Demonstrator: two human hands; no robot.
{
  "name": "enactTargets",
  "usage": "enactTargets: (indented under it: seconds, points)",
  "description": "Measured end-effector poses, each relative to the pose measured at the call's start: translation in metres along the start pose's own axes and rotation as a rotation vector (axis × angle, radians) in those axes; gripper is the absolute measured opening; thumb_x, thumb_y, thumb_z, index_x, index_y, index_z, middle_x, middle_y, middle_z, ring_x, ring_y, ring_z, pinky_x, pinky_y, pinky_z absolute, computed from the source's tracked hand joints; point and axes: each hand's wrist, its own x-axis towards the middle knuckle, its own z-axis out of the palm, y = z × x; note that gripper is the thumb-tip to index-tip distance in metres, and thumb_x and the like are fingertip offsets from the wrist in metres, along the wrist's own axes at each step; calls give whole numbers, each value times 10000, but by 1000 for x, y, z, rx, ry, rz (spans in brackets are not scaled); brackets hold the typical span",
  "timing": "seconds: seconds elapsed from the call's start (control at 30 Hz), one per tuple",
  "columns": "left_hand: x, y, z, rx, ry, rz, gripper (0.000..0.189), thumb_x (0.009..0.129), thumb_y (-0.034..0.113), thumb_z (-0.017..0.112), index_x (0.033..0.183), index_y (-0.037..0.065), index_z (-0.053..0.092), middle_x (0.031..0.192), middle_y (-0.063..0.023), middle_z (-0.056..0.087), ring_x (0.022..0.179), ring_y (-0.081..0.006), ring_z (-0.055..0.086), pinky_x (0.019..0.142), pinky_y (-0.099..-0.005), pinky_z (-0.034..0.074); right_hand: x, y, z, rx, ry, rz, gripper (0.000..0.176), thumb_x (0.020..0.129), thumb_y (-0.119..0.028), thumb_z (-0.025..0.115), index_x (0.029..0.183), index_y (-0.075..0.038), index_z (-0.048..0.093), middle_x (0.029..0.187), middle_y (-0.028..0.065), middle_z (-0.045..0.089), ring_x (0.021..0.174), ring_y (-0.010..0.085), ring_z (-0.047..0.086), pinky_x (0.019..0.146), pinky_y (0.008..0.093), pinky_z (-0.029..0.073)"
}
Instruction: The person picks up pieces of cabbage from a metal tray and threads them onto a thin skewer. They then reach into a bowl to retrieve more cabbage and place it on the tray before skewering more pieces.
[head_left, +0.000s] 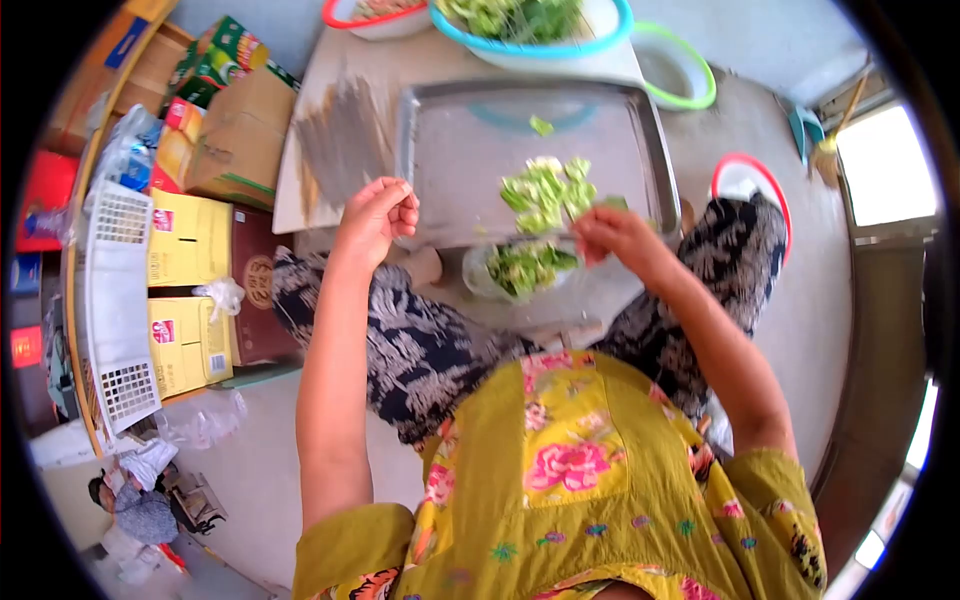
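Observation:
A shallow metal tray (455, 150) lies on the table before me, with chopped green leafy vegetable (540, 195) near its front edge and one stray piece (541, 126) farther back. Just below that edge, more cut greens (528, 268) fill a clear container or bag. My left hand (380, 218) hovers at the tray's left front corner, fingers curled in a pinch; whatever may be in them is hidden. Over the right front of the tray, my right hand (617, 238) is closed, and a green leaf (612, 202) shows at its fingers.
Behind the tray stand a blue-rimmed basin (535, 50) of greens and a red-rimmed bowl (375, 20). A green-rimmed basin (675, 68) is at the back right; a red-rimmed one (745, 172) sits beside my knee. Cardboard boxes (240, 135) and a shelf line the left.

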Motion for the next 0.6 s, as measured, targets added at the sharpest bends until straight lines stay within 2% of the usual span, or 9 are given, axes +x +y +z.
enactTargets:
  seconds: [0.07, 0.1, 0.17, 0.23, 0.33, 0.43, 0.47, 0.53, 0.6]
  points:
    - [-31, -19, 42, 218, -63, 138, 63, 851, 103, 578, 811, 57, 561, 691, -15, 586, 541, -75, 553, 486, -202, 456, 2, -17, 1, 31, 5, -16, 286, 938, -171, 484, 1154, 5, 547, 857, 36, 638, 637, 69, 560, 623, 205, 463]
    - [-39, -29, 58, 212, -72, 110, 63, 851, 103, 578, 811, 57, 561, 691, -15, 586, 541, -75, 553, 486, -202, 456, 2, -27, 1, 13, 4, -45, 317, 939, -175, 479, 1198, 4, 515, 912, 45, 640, 631, 65, 557, 620, 204, 456]
    - [-50, -46, 84, 434, -249, 186, 39, 851, 76, 565, 828, 46, 561, 688, -6, 579, 547, -64, 556, 486, -192, 451, 4, -40, 2, 116, 30, -98, 358, 944, -192, 475, 1247, -2, 478, 960, 48, 631, 614, 65, 534, 602, 200, 437]
    - [-46, -61, 102, 495, -294, 206, 25, 846, 56, 563, 845, 32, 571, 686, 6, 568, 552, -55, 548, 485, -185, 440, 5, -49, 1, 201, 80, -106, 322, 951, -198, 468, 1207, -6, 508, 953, 50, 633, 617, 68, 526, 613, 206, 439]
    - [-34, -68, 122, 777, -350, 323, 50, 837, 70, 593, 844, 21, 589, 675, 24, 548, 550, -47, 522, 488, -188, 429, 9, -46, -13, 309, 47, -124, 281, 960, -203, 455, 1145, -10, 541, 912, 48, 634, 622, 78, 526, 624, 215, 442]
    - [-24, -63, 136, 651, -407, 231, 76, 841, 95, 606, 870, 25, 607, 677, 23, 561, 559, -52, 534, 487, -190, 433, 7, -35, -29, 371, 86, -191, 250, 963, -197, 446, 1087, -15, 566, 850, 44, 632, 628, 86, 529, 629, 218, 442]
    - [-16, -62, 136, 660, -417, 234, 76, 841, 95, 606, 870, 25, 607, 677, 23, 561, 559, -52, 534, 487, -190, 433, 3, -34, -35, 358, 169, -184, 243, 964, -185, 440, 1090, -23, 571, 787, 40, 621, 628, 90, 528, 622, 216, 439]
    - [7, -60, 126, 655, -201, 272, 102, 839, 116, 621, 891, 28, 625, 690, 20, 581, 571, -55, 545, 495, -196, 444, -1, -22, -53, 315, 270, -239, 238, 957, -176, 450, 1084, -21, 577, 773, 45, 630, 608, 87, 539, 600, 211, 441]
    - [29, -60, 113, 720, -118, 300, 101, 839, 116, 620, 894, 31, 631, 696, 16, 590, 574, -56, 550, 500, -198, 450, -7, -13, -67, 274, 432, -239, 242, 943, -158, 468, 1109, -13, 566, 729, 50, 626, 558, 81, 530, 547, 204, 430]
